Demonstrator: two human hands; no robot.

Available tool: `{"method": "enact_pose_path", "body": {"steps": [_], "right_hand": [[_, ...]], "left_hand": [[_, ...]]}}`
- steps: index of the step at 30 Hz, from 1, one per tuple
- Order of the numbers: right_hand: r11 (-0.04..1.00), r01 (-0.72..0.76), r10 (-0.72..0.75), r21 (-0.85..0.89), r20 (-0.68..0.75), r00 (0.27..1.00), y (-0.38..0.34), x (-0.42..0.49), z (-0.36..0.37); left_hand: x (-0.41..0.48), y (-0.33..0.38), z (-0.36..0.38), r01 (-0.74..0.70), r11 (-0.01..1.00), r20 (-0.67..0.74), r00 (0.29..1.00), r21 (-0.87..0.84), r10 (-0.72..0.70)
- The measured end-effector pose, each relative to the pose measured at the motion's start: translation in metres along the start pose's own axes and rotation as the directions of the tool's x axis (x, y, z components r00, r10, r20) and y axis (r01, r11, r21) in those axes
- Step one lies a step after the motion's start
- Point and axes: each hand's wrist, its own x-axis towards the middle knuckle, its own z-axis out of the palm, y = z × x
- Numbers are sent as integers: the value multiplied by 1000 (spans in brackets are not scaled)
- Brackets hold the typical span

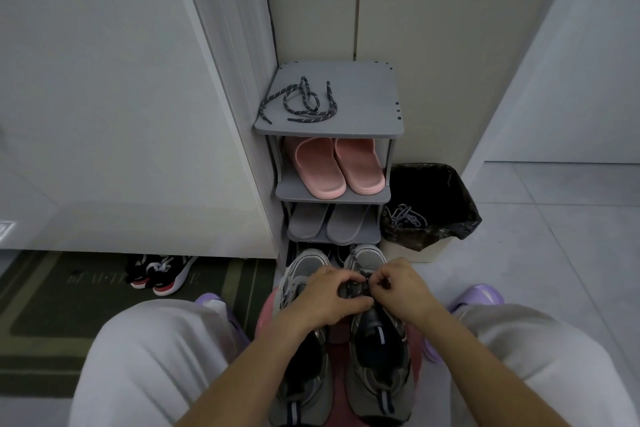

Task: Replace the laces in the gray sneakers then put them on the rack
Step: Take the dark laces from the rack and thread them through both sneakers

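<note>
While a dark speckled lace [311,113] lies unused on the top shelf of the gray shoe rack [329,130], a seated person works on the gray sneakers [377,357], which stand side by side, toes toward the rack, just in front of its foot. The left hand [322,298] and right hand [403,284] meet over the sneaker on the person's right. The fingers of both are curled, and their tips pinch a dark lace end [360,282] near the shoe's throat. Whether the lace is being threaded or knotted cannot be told.

The job looks about half done at best. One new lace is in hand, and the spare on the rack is presumably meant for the other sneaker, whose eyelets are mostly hidden under the left hand. Neither shoe is on the rack yet.

A waste bin [464,204] with a black liner stands just to the right of the rack. A tangle of pale laces [407,217] lies inside it, apparently the discarded old pair. On the rack, pink slides [318,166] fill the shelf below the top and gray slippers [308,222] the one under that. The lowest tier is hidden behind the sneakers' toes. Black-and-red sneakers [159,274] sit on a green mat [69,305] to the left of the rack.
</note>
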Motion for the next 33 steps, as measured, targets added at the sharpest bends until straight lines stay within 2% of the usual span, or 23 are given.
{"method": "enact_pose_path", "body": {"steps": [5, 9, 12, 15, 20, 24, 29, 31, 33], "right_hand": [[999, -9, 8, -51, -16, 1000, -13, 4, 2], [1000, -8, 7, -29, -22, 1000, -13, 1, 2], [1000, -22, 24, 17, -109, 994, -6, -4, -2], [998, -55, 57, 19, -214, 975, 5, -10, -14], [981, -171, 194, 93, -404, 894, 42, -20, -49], [951, -268, 309, 154, -476, 823, 54, -36, -64], [956, -292, 267, -11, -370, 890, 43, -34, -45], [987, -161, 143, -11, -397, 906, 27, -28, -40], [998, -2, -16, -57, -315, 949, 7, -20, -32]], "left_hand": [[-1, 0, 1, 14, 1000, -15, 1000, -27, -14], [1, -2, 2, 14, 1000, -27, 1000, 26, -13], [2, 1, 3, 9, 996, -32, 999, 88, -7], [2, 2, 3, 1, 997, -26, 1000, 79, 1], [3, -4, 2, -18, 999, -12, 1000, 49, 18], [3, -5, 2, -25, 1000, -4, 1000, 13, 25], [3, -7, 5, -25, 1000, -7, 1000, 10, 25], [3, -7, 5, -22, 1000, -8, 1000, -1, 22], [3, -7, 6, -20, 1000, -18, 1000, -5, 20]]}}
